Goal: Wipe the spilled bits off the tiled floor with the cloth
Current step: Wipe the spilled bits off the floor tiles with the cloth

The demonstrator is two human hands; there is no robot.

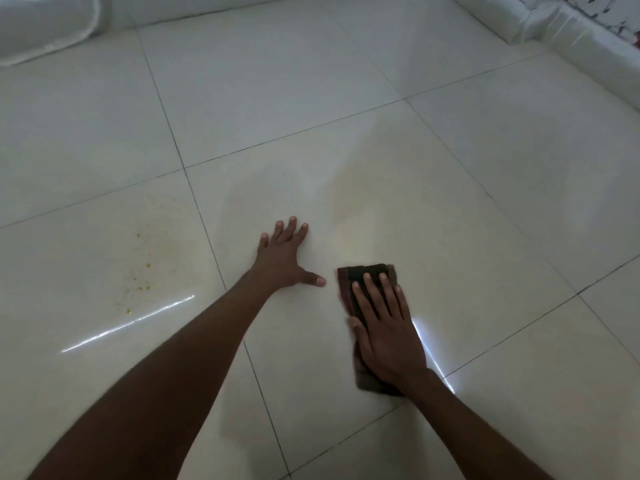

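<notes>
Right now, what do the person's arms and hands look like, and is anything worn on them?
Both forearms are bare: no sleeves show. The left hand and the right hand carry no gloves, and no rings, watch or bracelets are visible. The fingernails are short and appear unpainted. No markings can be seen in this dim light.

Folded dark brown cloth (367,271) lies on the pale glossy tiled floor (346,81), near centre-right. Right hand (384,327) rests flat on top of it, fingers straight. Left hand (282,254) is planted flat on the floor just left of the cloth, not touching it. Small yellow spilled bits (138,271) are scattered on the next tile over, well left of both hands.
</notes>
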